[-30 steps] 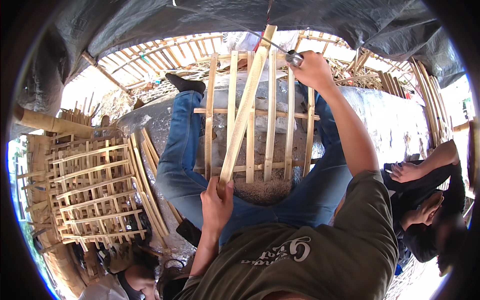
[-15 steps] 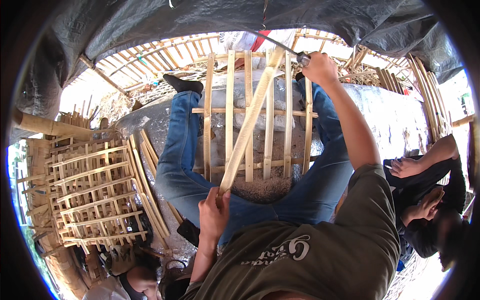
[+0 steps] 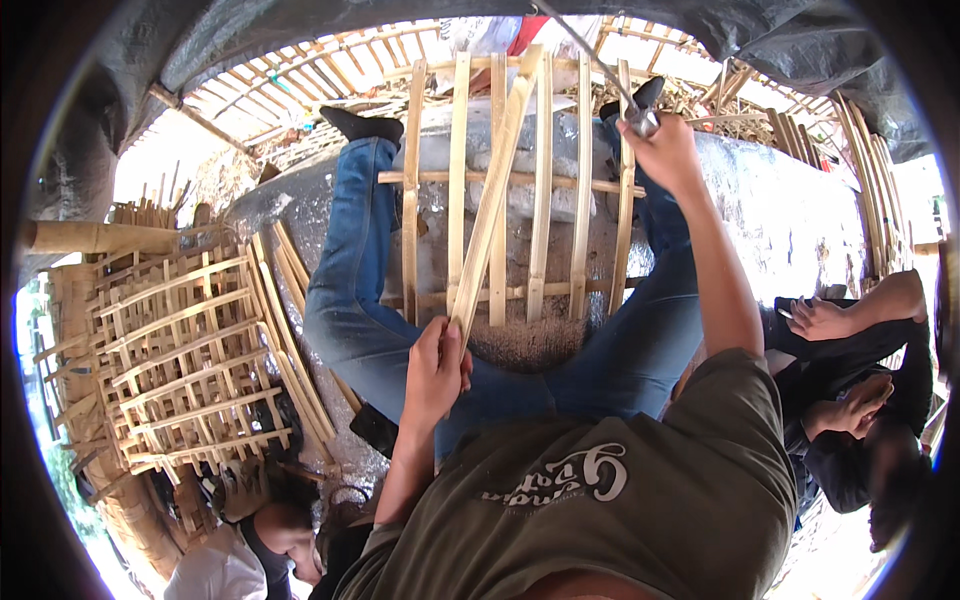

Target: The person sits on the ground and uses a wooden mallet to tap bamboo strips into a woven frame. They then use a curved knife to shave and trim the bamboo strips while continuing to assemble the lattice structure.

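My left hand [image 3: 436, 370] is closed around the lower end of a long pale bamboo strip [image 3: 490, 215], which slants up and away to the right. Under the strip, between my legs, lies a bamboo lattice frame [image 3: 541, 230] of several upright slats on two crosspieces. My right hand [image 3: 662, 150] grips a long thin-bladed knife [image 3: 598, 62] near its silver collar, at the frame's far right corner. The blade points up and to the left, apart from the strip's far end. My fingers hide most of the knife's handle.
Finished-looking bamboo lattices [image 3: 185, 360] are stacked at left, beside loose long strips [image 3: 290, 340]. A person in dark clothes [image 3: 850, 390] sits at right, and another person [image 3: 250, 550] is at lower left. Dark plastic sheeting [image 3: 300, 45] hangs overhead.
The whole view has shifted, so the frame appears higher. My right hand with the knife has come nearer and slightly right relative to the frame. The left hand still holds the strip.
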Motion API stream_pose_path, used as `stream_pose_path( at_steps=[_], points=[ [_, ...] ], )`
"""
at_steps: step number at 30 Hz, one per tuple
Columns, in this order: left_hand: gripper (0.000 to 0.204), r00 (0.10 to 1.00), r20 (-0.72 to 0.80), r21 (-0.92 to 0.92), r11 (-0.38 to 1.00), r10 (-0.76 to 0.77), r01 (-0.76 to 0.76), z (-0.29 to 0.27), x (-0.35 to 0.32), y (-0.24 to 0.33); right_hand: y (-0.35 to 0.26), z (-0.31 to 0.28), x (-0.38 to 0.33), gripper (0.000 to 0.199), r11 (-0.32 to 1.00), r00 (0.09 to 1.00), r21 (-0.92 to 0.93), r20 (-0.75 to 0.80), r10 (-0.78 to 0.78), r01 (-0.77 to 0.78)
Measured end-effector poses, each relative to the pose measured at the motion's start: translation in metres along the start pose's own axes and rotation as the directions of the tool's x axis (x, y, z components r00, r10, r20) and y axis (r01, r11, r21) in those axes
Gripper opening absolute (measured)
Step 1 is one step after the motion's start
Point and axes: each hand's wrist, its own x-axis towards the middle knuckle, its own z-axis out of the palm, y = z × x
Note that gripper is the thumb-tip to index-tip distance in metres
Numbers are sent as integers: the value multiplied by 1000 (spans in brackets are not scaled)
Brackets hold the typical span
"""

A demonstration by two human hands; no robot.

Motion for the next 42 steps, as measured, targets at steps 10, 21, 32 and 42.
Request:
stream_pose_path(
  at_steps=[10,21,32,42],
  points=[
    [26,999,34,-181,983,-24,29,29,24,13,-32,108,-135,14,901,900,29,51,-433,432],
    [26,997,-49,-56,996,60,-63,39,27,10,-55,109,-137,14,891,896,-102,76,-437,443],
    [30,998,-32,-247,968,-45,36,37,11,14,-42,92,-100,15,883,901,-212,216,-375,418],
    [25,986,-75,-4,988,151,-152,18,21,30,-71,80,-98,26,854,865,-140,52,-499,501]
  ],
)
